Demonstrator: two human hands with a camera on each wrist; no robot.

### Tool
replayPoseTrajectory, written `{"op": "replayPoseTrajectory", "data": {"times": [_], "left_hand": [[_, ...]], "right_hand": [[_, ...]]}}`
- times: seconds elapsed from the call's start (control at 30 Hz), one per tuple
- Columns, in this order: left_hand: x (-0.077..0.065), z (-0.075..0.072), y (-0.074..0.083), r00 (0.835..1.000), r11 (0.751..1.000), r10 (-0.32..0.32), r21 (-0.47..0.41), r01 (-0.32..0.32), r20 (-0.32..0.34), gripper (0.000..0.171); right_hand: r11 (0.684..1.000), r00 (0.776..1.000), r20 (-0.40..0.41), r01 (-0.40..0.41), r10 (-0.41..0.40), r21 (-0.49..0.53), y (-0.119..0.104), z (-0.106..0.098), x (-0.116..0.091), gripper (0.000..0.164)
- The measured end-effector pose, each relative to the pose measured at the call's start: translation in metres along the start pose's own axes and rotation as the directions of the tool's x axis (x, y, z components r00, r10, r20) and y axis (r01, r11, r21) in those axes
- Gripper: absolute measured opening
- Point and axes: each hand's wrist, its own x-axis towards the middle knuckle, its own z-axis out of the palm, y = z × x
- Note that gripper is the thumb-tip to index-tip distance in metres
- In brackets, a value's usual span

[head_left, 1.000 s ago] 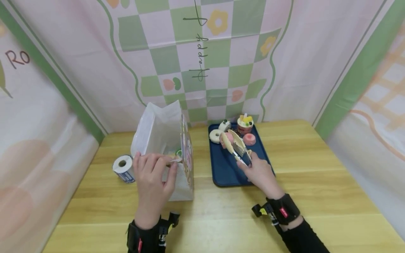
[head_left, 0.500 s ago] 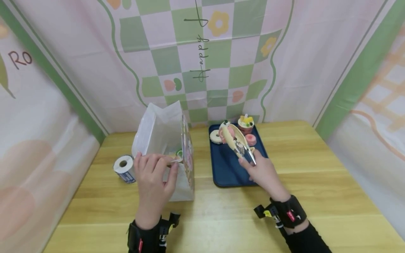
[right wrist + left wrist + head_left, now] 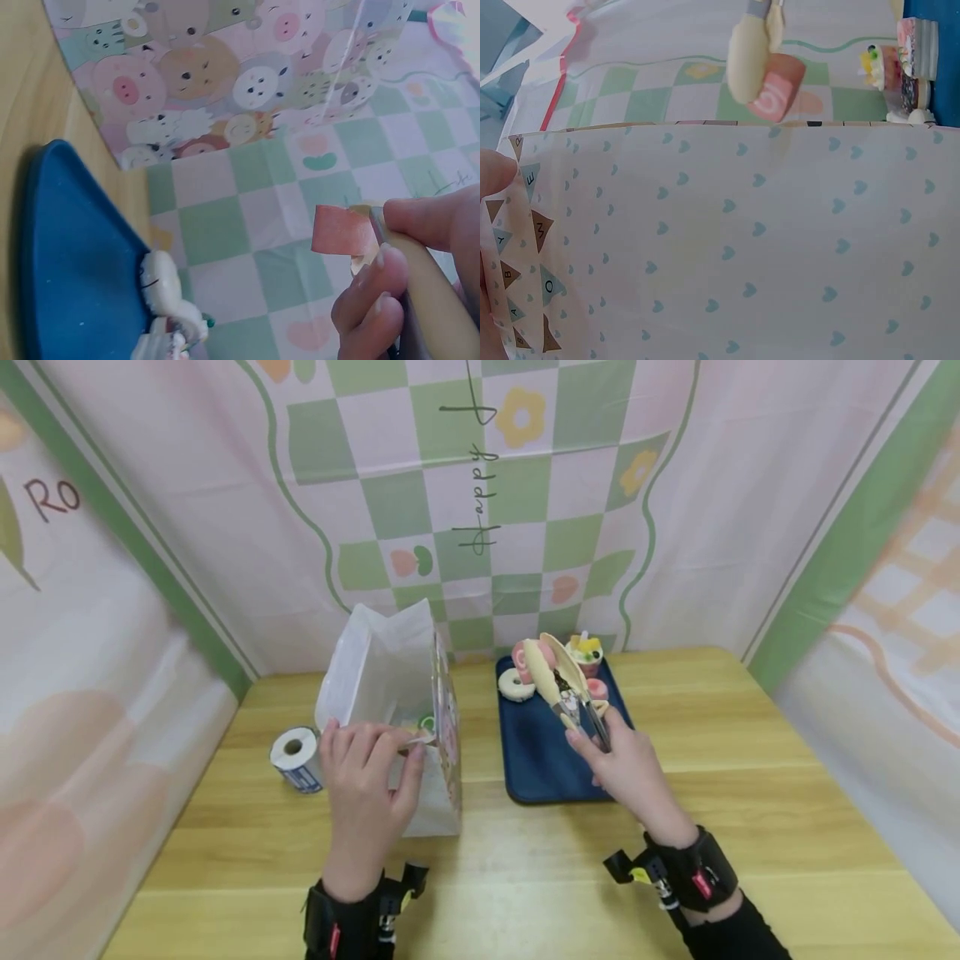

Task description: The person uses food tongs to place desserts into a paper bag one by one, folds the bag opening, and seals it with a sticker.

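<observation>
In the head view my left hand (image 3: 365, 785) pinches the near rim of a standing white paper bag (image 3: 386, 664), whose mouth gapes upward. The left wrist view shows the bag's side with blue hearts (image 3: 742, 225). My right hand (image 3: 626, 768) holds cream-tipped serving tongs (image 3: 540, 672). Between the tong tips is a pink swirl roll cake (image 3: 780, 88), raised over the back of a dark blue tray (image 3: 540, 777). Its flat pink side (image 3: 339, 230) shows in the right wrist view. Something green and tan lies inside the bag, mostly hidden by the rim and hand.
On the tray stand a white ring doughnut (image 3: 513, 687), a fruit-topped cup dessert (image 3: 585, 652) and a small pink sweet (image 3: 597, 688). A label roll (image 3: 296, 760) sits left of the bag on the wooden table (image 3: 517, 877). A printed curtain (image 3: 517, 535) hangs behind.
The right hand has raised the tongs and the pink roll cake off the tray, with a slight shift right and toward the person. The left hand stays at the bag.
</observation>
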Motion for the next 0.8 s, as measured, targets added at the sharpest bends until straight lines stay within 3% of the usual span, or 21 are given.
{"op": "replayPoseTrajectory", "data": {"times": [0.4, 0.8], "left_hand": [[0.001, 0.0, 0.001, 1.0, 1.0, 0.0, -0.001, 0.0, 0.002, 0.024], [0.0, 0.0, 0.0, 1.0, 1.0, 0.003, 0.006, -0.003, 0.003, 0.024]], "right_hand": [[0.992, 0.992, -0.031, 0.124, -0.124, 0.021, -0.031, -0.012, -0.003, 0.057], [0.981, 0.981, 0.009, 0.194, -0.194, 0.029, -0.062, -0.02, -0.005, 0.05]]}}
